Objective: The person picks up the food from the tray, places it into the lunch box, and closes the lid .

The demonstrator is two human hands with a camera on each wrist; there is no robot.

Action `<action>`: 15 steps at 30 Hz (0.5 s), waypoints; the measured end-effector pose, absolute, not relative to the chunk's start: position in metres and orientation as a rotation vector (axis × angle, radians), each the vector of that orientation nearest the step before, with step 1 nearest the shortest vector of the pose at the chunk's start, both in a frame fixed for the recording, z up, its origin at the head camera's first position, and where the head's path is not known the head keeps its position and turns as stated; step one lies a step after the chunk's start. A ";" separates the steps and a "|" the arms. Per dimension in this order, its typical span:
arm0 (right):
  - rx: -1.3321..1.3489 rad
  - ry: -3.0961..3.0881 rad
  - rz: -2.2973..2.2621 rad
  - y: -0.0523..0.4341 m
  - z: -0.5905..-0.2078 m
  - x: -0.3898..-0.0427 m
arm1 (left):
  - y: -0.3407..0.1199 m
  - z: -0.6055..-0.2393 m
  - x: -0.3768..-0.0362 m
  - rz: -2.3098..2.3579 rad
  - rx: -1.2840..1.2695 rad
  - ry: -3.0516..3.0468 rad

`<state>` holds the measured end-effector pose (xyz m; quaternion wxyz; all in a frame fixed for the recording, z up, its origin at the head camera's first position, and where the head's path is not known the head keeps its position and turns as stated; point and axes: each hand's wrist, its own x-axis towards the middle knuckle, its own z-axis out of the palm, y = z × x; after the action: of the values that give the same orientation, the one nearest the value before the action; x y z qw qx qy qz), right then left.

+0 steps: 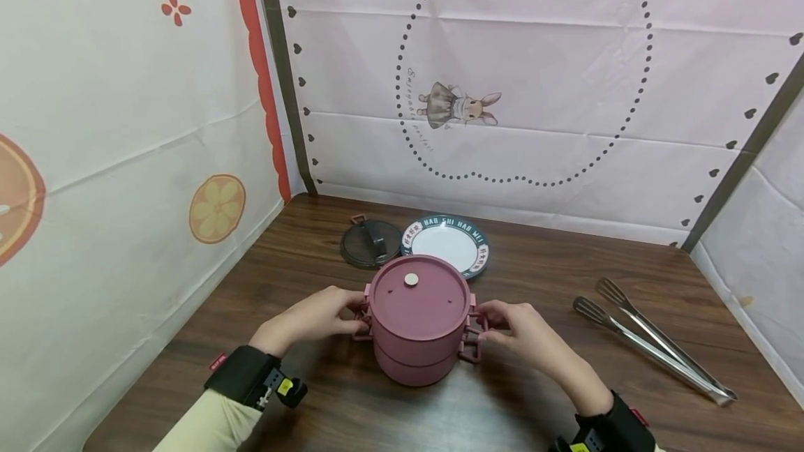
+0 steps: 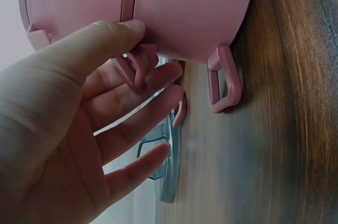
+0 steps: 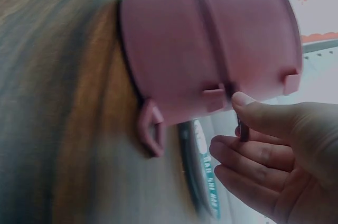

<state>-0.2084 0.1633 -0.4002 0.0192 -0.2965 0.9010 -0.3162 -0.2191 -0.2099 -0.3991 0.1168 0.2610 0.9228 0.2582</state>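
A round pink tiered lunch box [image 1: 419, 319] stands upright on the table, its flat lid [image 1: 423, 298] on top with a pale round knob or vent. My left hand [image 1: 320, 316] pinches a loop handle [image 2: 134, 68] on its left side, thumb against the wall at the seam between tiers. A lower loop handle [image 2: 226, 81] sticks out free beside it. On the other side my right hand [image 1: 518, 333] pinches a handle [image 3: 243, 128] at the same seam between thumb and fingers. Another lower loop [image 3: 152, 128] hangs free there. Behind the box, its far side is hidden.
A dark round lid [image 1: 361, 246] with a raised handle lies behind the box at the left. Next to it is a white plate [image 1: 446, 243] with a blue lettered rim. Metal tongs [image 1: 659, 347] lie on the right of the wooden table [image 1: 534, 270]. Cloth-covered walls [image 1: 534, 89] surround it.
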 end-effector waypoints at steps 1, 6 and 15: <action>-0.922 2.792 -0.980 0.163 -0.402 -0.208 | -0.210 -0.399 -0.220 0.751 0.766 2.706; -0.897 2.766 -0.998 0.160 -0.408 -0.207 | -0.211 -0.399 -0.224 0.715 0.794 2.715; -0.902 2.786 -0.996 0.155 -0.413 -0.205 | -0.210 -0.397 -0.227 0.675 0.810 2.696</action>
<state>-0.2049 0.1554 -0.4131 0.0242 -0.2917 0.9004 -0.3220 -0.2269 -0.2104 -0.3965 0.1228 0.2778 0.9243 0.2313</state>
